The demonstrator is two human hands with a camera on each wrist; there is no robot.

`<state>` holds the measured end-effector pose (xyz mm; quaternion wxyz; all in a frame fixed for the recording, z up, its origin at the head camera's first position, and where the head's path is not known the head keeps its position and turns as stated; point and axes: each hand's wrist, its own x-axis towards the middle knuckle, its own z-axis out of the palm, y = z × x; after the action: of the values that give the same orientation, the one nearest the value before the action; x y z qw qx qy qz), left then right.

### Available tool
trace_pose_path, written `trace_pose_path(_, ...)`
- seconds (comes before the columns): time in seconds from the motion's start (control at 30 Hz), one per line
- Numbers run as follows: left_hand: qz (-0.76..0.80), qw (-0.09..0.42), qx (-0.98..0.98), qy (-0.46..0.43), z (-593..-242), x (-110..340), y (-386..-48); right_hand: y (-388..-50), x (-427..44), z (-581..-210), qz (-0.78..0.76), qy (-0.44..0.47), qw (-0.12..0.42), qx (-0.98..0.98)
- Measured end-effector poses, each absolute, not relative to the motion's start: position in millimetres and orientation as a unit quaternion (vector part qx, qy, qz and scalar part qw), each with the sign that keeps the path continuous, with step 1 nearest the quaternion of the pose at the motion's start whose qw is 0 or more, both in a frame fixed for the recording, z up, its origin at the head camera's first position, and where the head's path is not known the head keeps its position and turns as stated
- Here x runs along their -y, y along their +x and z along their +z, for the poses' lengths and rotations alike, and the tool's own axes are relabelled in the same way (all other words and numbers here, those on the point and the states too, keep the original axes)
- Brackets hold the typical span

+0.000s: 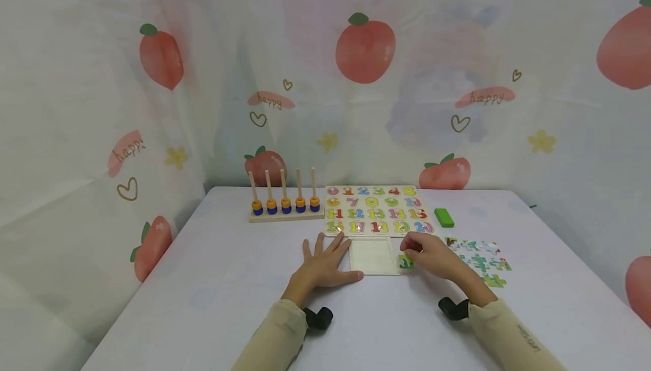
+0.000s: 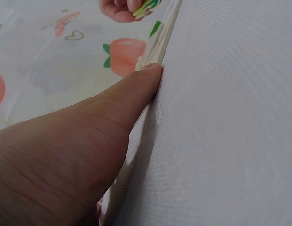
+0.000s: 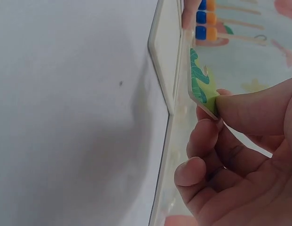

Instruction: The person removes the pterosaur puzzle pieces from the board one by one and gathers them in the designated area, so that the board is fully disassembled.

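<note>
Between the thumb and fingers of my right hand (image 1: pixel 427 251) a green puzzle piece (image 3: pixel 202 82) is pinched, held at the right edge of a pale, shallow puzzle tray (image 1: pixel 371 257). In the right wrist view the piece shows a yellow-green and teal pattern and is raised off the table. My left hand (image 1: pixel 324 263) lies with spread fingers at the tray's left side, its thumb touching the near left corner. The tray shows a bare bottom. Loose puzzle pieces (image 1: pixel 480 262) lie to the right of my right hand, partly hidden behind the wrist.
Behind the tray lies a number board (image 1: pixel 376 210) with colourful numerals. A bead stacker (image 1: pixel 286 216) with several wooden pegs stands at the back left. A green block (image 1: pixel 444 218) sits right of the board. A patterned cloth (image 1: pixel 305 32) hangs behind the white table (image 1: pixel 203 303).
</note>
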<state>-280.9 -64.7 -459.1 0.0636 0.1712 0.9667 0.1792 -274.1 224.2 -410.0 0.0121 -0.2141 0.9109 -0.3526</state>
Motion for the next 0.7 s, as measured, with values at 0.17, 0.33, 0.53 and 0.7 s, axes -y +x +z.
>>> trace_pose_path(0.17,0.178,0.062,-0.967,0.17,-460.8,63.9,-281.2,-271.2,-238.0,-409.7,-0.347,-0.208,0.01,-0.914)
trace_pose_path(0.33,0.181,0.061,-0.967,0.172,-459.6,63.9,-280.5,-268.4,-252.6,-406.7,-0.348,-0.187,0.012,-0.919)
trace_pose_path(0.53,0.18,0.063,-0.966,0.173,-456.4,64.1,-279.1,-263.2,-272.0,-401.6,-0.339,-0.169,0.013,-0.925)
trace_pose_path(0.7,0.179,0.066,-0.967,0.168,-455.6,64.0,-278.0,-259.3,-290.0,-399.1,-0.328,-0.154,0.006,-0.932)
